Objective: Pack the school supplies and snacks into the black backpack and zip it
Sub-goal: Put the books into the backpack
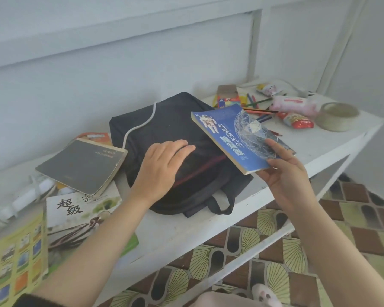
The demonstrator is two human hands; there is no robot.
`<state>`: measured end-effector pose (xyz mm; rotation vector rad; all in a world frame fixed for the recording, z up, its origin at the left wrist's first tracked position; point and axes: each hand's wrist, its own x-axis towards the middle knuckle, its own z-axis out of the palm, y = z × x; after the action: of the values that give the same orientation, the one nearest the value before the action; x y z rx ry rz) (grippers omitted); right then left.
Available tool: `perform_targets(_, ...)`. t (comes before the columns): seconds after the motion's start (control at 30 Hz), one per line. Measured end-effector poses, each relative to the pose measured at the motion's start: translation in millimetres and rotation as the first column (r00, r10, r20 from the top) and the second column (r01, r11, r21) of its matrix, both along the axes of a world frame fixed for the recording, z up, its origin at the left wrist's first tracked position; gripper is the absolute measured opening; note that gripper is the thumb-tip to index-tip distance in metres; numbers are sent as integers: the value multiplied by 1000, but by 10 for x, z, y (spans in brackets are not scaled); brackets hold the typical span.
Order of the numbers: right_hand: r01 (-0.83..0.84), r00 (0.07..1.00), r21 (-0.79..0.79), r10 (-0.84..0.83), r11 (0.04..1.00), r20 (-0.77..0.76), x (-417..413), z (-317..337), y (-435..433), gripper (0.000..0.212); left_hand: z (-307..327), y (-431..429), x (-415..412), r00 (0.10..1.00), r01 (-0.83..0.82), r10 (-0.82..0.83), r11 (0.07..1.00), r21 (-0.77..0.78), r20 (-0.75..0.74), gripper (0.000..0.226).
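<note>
Diagonally, blue book [231, 134], far-left to near-right.

A white table [175, 235] stands against a pale wall [98, 74], with a white metal frame [254, 45] rising behind its far corner. Below it, the floor [275, 251] is tiled in brown squares and cream fan patterns.

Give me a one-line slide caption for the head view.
Left hand rests flat on the black backpack while the right hand holds a blue book at its edge.
</note>
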<state>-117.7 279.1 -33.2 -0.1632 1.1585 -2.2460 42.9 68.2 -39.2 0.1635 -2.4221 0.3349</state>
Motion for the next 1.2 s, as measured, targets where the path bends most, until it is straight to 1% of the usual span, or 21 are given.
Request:
perform_targets(0.03, 8, 1000, -3, -8, 1000, 4, 2, -6, 20, 46, 6, -79, -16, 999, 46, -43, 995, -89, 30, 43)
perform_targets(0.07, 15, 1000, -5, -15, 1000, 6, 6, -11, 44, 46, 7, -147, -35, 995, 78, -70, 990, -118, 75, 40)
perform_targets(0.1, 23, 1000, -3, -23, 1000, 8, 5, -23, 67, 47, 10, -191, -52, 990, 83, -70, 992, -100, 126, 38)
perform_targets(0.2, 45, 999, 0, -45, 999, 11, 6, -49, 125, 48, 32, -205, -63, 959, -9, 9, 1000, -1, 284, 34)
perform_targets(0.27, 54, 998, 0, -54, 999, 9, 7, -58, 152, 48, 81, -153, -78, 895, -123, 90, 991, 48, 438, 60)
perform_targets(0.3, 58, 998, -2, -58, 998, 9, 8, -61, 165, 48, 112, -139, -92, 873, -171, 114, 982, 78, 474, 68)
perform_targets(0.37, 64, 998, -5, -63, 998, 15, 5, -71, 191, 48, 203, -150, -125, 896, -204, 92, 954, 220, 435, 62)
perform_targets(0.43, 64, 998, 7, -64, 998, 19, -4, -100, 223, 47, 371, -239, -159, 928, -224, 60, 879, 421, 368, 55)
perform_targets(0.47, 62, 998, 14, -63, 998, 18, -9, -117, 239, 47, 462, -352, -176, 937, -239, 50, 813, 531, 345, 54)
perform_targets(0.53, 55, 998, 33, -55, 998, 8, -20, -151, 269, 47, 629, -608, -210, 951, -239, -2, 627, 742, 308, 55)
perform_targets(0.57, 45, 999, 47, -45, 998, -2, -25, -165, 280, 47, 679, -731, -227, 955, -233, -24, 562, 794, 297, 57)
perform_targets(0.6, 32, 999, 64, -31, 997, -10, -28, -176, 289, 47, 701, -819, -240, 954, -235, -33, 537, 810, 299, 60)
perform_targets(0.63, 17, 1000, 78, -16, 997, -15, -28, -186, 296, 47, 696, -877, -258, 950, -238, -43, 539, 808, 309, 62)
perform_targets(0.67, 3, 1000, 90, -2, 996, -17, -28, -197, 300, 47, 663, -919, -284, 943, -247, -46, 568, 785, 330, 65)
perform_targets(0.77, -39, 999, 126, 44, 991, -31, -17, -244, 304, 47, 492, -916, -358, 920, -271, -14, 698, 663, 391, 78)
perform_targets(0.87, -69, 996, 167, 76, 984, -38, -18, -296, 323, 46, 253, -880, -341, 883, -277, 53, 860, 429, 466, 90)
perform_targets(0.9, -77, 996, 179, 85, 981, -41, -25, -310, 331, 46, 185, -892, -320, 875, -265, 62, 892, 366, 480, 90)
perform_targets(0.93, -84, 994, 189, 94, 978, -46, -31, -319, 339, 46, 144, -893, -298, 870, -257, 66, 906, 335, 489, 85)
perform_targets(1.07, -112, 989, 216, 130, 970, -70, -77, -345, 351, 46, 153, -836, -259, 850, -293, 83, 895, 337, 520, 48)
perform_targets(1.1, -123, 986, 225, 144, 967, -79, -90, -349, 349, 46, 159, -823, -258, 838, -309, 99, 897, 317, 536, 49)
perform_targets(1.2, -171, 973, 257, 205, 951, -110, -106, -349, 343, 46, 198, -816, -251, 774, -363, 147, 900, 241, 615, 77)
